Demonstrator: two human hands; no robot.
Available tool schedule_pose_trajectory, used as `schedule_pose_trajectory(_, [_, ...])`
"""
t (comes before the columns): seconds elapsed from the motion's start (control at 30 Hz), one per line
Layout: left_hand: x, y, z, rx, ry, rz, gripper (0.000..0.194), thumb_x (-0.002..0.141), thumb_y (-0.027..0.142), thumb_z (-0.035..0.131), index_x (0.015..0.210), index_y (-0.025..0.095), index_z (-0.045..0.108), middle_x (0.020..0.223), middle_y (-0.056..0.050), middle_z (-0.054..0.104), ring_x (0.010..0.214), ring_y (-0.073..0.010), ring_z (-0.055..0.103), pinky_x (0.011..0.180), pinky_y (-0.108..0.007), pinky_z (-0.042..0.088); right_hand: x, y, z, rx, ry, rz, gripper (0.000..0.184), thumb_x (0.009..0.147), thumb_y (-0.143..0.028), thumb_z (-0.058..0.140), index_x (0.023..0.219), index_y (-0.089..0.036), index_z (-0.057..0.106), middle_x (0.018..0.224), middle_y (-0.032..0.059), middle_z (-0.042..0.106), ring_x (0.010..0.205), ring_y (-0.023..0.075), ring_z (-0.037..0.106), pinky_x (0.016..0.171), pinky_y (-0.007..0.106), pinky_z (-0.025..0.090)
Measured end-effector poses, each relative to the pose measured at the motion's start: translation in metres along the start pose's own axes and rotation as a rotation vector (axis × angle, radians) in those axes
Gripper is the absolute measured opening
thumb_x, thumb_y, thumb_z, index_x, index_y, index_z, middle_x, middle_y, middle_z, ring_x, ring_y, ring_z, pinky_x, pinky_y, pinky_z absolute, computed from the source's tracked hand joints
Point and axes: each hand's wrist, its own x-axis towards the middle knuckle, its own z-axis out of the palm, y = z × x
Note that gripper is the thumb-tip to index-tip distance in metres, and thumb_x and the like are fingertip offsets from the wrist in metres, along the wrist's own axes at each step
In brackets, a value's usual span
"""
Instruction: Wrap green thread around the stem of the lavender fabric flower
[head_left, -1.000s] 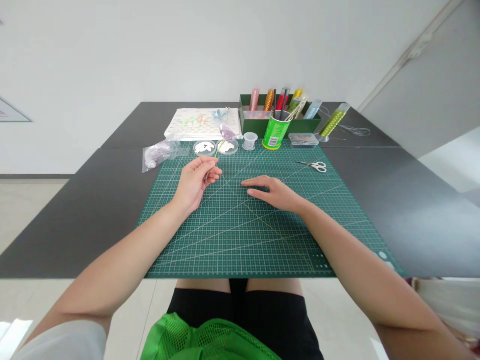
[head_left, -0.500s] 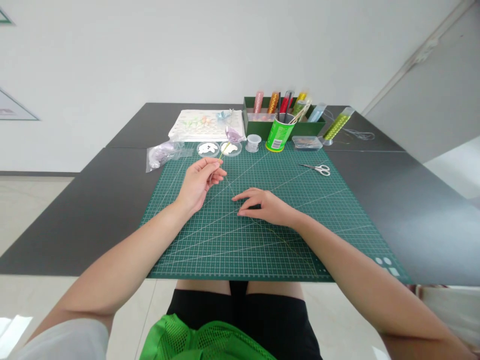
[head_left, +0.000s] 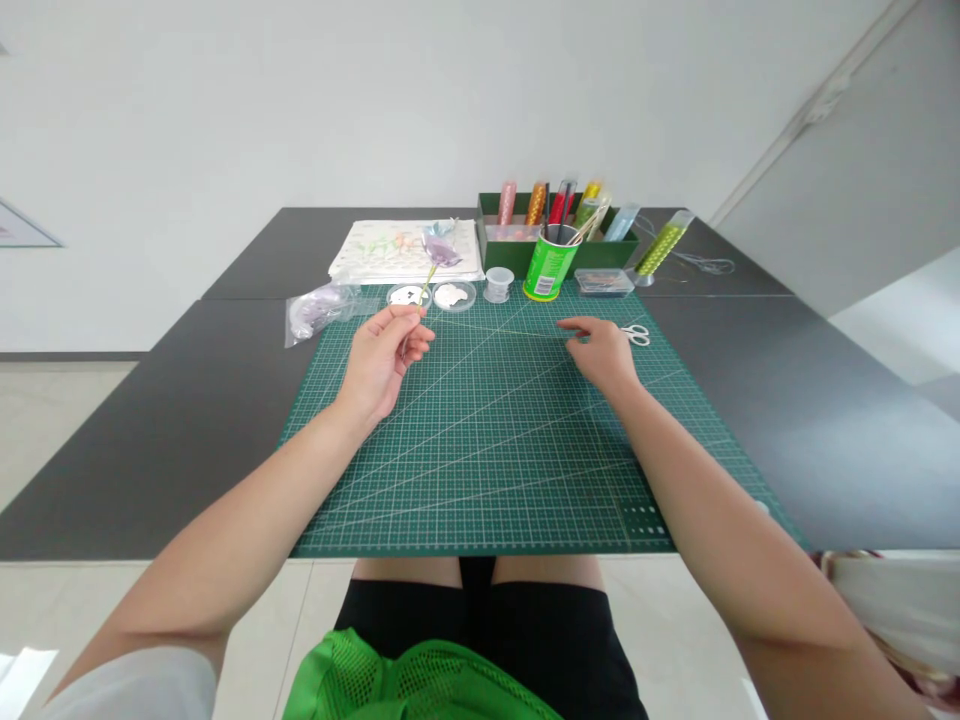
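My left hand (head_left: pixel 379 362) pinches the thin green stem of a pale purple artificial flower (head_left: pixel 441 250), which stands up above the fingertips. A fine yellowish thread (head_left: pixel 504 329) stretches from near that stem across to my right hand (head_left: pixel 606 352). The right thumb and forefinger are closed on the thread's far part; its loose end is hard to make out. Behind the right hand lie small scissors (head_left: pixel 637 335) with white handles, their blades hidden by it. Both hands are above a green cutting mat (head_left: pixel 465 450).
Two shallow dishes with white pieces (head_left: pixel 452 296), a clear spool (head_left: pixel 498 284) and a green can of sticks (head_left: pixel 551 268) line the mat's back. A dark green box (head_left: pixel 517 258) holds thread tubes. A plastic bag (head_left: pixel 319 312) lies left, a flat clear case (head_left: pixel 604 283) right.
My right hand has moved right and away from me, drawing the thread out nearly level. The left hand, still holding the flower, has shifted slightly left and up in view.
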Motion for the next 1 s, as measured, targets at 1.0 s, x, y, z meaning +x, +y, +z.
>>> schedule_pose_trajectory(1.0, [-0.002, -0.001, 0.001, -0.048, -0.095, -0.048, 0.008, 0.081, 0.021, 0.074, 0.086, 0.016, 0.072, 0.062, 0.003, 0.07, 0.049, -0.0042, 0.059, 0.049, -0.012, 0.047, -0.112, -0.102, -0.036, 0.574, -1.408, -0.485, 0.038, 0.105, -0.047, 0.053, 0.102, -0.016, 0.075, 0.089, 0.0055, 0.075, 0.077, 0.0137, 0.067, 0.076, 0.026, 0.051])
